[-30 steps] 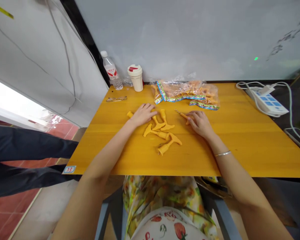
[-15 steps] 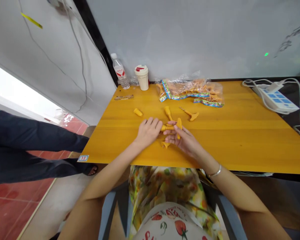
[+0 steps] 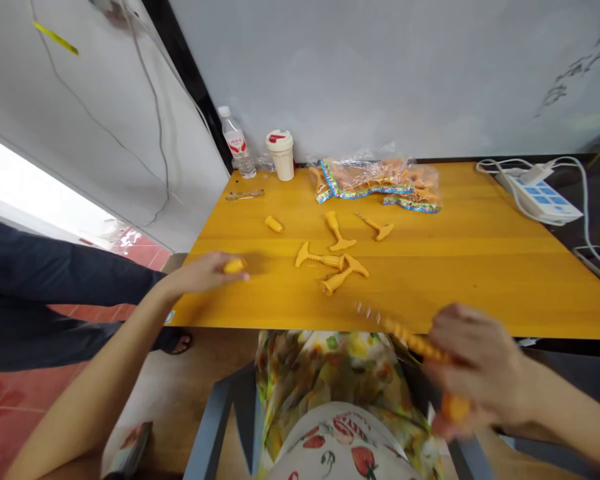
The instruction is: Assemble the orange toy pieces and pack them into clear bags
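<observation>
My left hand is closed on a short yellow plastic sleeve above the left part of the table. Off the front edge, my right hand grips the T-handle of a yellow corkscrew; its metal spiral points left, smeared by motion. Between the hands, a sheathed corkscrew lies on the table, touching another sheathed corkscrew. Behind them rests a third sheathed corkscrew. An uncovered corkscrew with its metal spiral showing lies to its right. A loose yellow sleeve lies further left.
Plastic bags of orange-yellow pieces lie along the wall. A water bottle and a lidded cup stand at the back left. A white power strip with cables sits back right. A person's legs are at the left.
My hands were together over the corkscrews and have moved apart. The left went left with a sleeve; the right went right and toward me with an uncovered corkscrew.
</observation>
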A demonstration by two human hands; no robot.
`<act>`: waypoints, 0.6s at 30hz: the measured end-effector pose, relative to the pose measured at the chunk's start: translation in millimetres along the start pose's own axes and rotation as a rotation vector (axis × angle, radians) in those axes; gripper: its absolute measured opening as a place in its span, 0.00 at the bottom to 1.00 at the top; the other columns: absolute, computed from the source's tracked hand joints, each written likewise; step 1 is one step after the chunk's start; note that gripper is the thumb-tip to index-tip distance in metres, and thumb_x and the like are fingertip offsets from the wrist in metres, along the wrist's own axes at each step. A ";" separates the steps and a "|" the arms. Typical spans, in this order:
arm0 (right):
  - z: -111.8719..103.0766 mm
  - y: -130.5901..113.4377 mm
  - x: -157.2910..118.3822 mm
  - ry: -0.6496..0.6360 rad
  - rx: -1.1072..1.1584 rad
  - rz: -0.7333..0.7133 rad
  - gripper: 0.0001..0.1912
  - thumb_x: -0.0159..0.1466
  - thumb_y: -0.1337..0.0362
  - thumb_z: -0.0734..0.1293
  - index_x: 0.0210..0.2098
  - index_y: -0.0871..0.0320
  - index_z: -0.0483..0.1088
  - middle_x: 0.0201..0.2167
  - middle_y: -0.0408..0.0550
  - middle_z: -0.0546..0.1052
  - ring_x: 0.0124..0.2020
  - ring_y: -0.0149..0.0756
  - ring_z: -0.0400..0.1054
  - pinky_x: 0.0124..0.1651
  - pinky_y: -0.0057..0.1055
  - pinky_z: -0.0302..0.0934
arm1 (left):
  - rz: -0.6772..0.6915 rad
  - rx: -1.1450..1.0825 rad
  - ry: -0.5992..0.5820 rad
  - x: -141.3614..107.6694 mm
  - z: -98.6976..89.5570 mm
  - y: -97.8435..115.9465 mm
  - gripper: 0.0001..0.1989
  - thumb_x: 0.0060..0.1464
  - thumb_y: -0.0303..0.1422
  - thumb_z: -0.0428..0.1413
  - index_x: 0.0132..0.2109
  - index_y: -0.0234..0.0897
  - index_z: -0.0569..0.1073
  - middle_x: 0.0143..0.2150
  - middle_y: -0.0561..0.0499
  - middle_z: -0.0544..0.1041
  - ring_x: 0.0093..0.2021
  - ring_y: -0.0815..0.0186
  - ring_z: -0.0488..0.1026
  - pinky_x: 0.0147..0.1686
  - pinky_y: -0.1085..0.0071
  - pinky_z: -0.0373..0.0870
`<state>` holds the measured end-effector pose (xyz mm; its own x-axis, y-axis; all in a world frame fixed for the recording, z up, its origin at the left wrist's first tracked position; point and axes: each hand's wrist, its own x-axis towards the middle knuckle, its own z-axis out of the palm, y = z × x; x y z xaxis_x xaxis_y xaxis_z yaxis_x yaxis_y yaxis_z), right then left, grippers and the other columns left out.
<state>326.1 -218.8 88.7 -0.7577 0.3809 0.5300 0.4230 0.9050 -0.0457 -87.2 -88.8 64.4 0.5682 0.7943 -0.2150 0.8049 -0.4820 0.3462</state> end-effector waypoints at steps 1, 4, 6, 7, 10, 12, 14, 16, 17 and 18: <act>-3.1 15.4 -3.0 -0.016 -0.100 0.073 0.25 0.63 0.39 0.62 0.26 0.53 0.69 0.22 0.45 0.61 0.26 0.38 0.53 0.32 0.37 0.47 | -0.150 0.095 0.149 7.2 2.6 -18.7 0.20 0.61 0.50 0.50 0.33 0.38 0.71 0.28 0.50 0.76 0.28 0.61 0.71 0.30 0.68 0.63; 14.7 75.3 -2.0 -0.164 -0.327 0.283 0.25 0.69 0.44 0.56 0.32 0.55 0.73 0.29 0.52 0.69 0.32 0.41 0.59 0.36 0.37 0.50 | -0.145 0.353 0.343 42.0 23.9 -43.4 0.20 0.62 0.49 0.49 0.42 0.36 0.71 0.41 0.40 0.77 0.42 0.52 0.74 0.40 0.61 0.67; 39.6 113.4 2.3 -0.243 -0.413 0.414 0.26 0.70 0.45 0.55 0.36 0.56 0.75 0.34 0.55 0.73 0.38 0.43 0.61 0.41 0.37 0.51 | -0.065 0.478 0.392 66.9 39.6 -38.7 0.17 0.63 0.45 0.49 0.45 0.34 0.71 0.46 0.35 0.75 0.48 0.47 0.71 0.45 0.56 0.67; 52.0 128.8 4.0 -0.276 -0.445 0.447 0.26 0.70 0.45 0.55 0.38 0.57 0.75 0.36 0.56 0.73 0.40 0.44 0.61 0.42 0.38 0.51 | -0.030 0.518 0.410 77.4 45.2 -34.5 0.16 0.64 0.42 0.49 0.47 0.34 0.71 0.48 0.33 0.74 0.50 0.46 0.70 0.47 0.54 0.67; 79.8 157.1 3.6 -0.345 -0.506 0.476 0.25 0.70 0.48 0.55 0.41 0.58 0.76 0.40 0.58 0.74 0.43 0.46 0.61 0.45 0.39 0.50 | 0.036 0.536 0.442 97.5 50.2 -29.0 0.15 0.64 0.36 0.48 0.51 0.35 0.71 0.52 0.33 0.71 0.51 0.47 0.68 0.48 0.53 0.67; 88.8 165.0 -0.5 -0.358 -0.513 0.469 0.24 0.70 0.49 0.56 0.42 0.58 0.76 0.41 0.58 0.75 0.43 0.46 0.61 0.46 0.39 0.50 | 0.055 0.502 0.449 103.2 47.5 -33.9 0.15 0.64 0.35 0.47 0.53 0.35 0.71 0.52 0.34 0.71 0.51 0.48 0.68 0.49 0.53 0.67; 92.5 169.6 -5.3 -0.345 -0.511 0.474 0.23 0.70 0.49 0.56 0.42 0.57 0.76 0.42 0.58 0.75 0.44 0.46 0.61 0.46 0.40 0.50 | 0.067 0.472 0.454 105.9 44.4 -41.4 0.15 0.64 0.34 0.47 0.54 0.36 0.71 0.52 0.35 0.70 0.52 0.51 0.68 0.50 0.54 0.68; 93.7 173.8 -9.2 -0.322 -0.513 0.487 0.23 0.70 0.50 0.57 0.43 0.57 0.77 0.44 0.59 0.76 0.45 0.47 0.62 0.47 0.40 0.51 | 0.070 0.463 0.458 107.1 42.6 -46.6 0.15 0.64 0.33 0.47 0.55 0.36 0.70 0.54 0.37 0.70 0.52 0.52 0.68 0.51 0.55 0.68; 94.0 176.0 -10.6 -0.311 -0.516 0.494 0.22 0.70 0.51 0.56 0.43 0.57 0.77 0.45 0.58 0.76 0.46 0.47 0.62 0.47 0.40 0.51 | 0.063 0.464 0.465 107.2 42.3 -47.4 0.16 0.64 0.32 0.48 0.56 0.36 0.70 0.55 0.36 0.69 0.53 0.52 0.68 0.52 0.55 0.68; 94.2 178.0 -11.7 -0.303 -0.519 0.501 0.22 0.70 0.51 0.56 0.43 0.57 0.77 0.46 0.58 0.75 0.47 0.47 0.62 0.48 0.40 0.51 | 0.054 0.466 0.476 106.9 42.2 -46.7 0.16 0.63 0.31 0.48 0.56 0.35 0.69 0.56 0.36 0.69 0.54 0.51 0.67 0.52 0.54 0.67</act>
<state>363.5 -44.3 -5.4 -0.4860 0.8233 0.2930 0.8722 0.4355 0.2229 -56.9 3.0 -13.2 0.5580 0.7895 0.2555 0.8280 -0.5501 -0.1083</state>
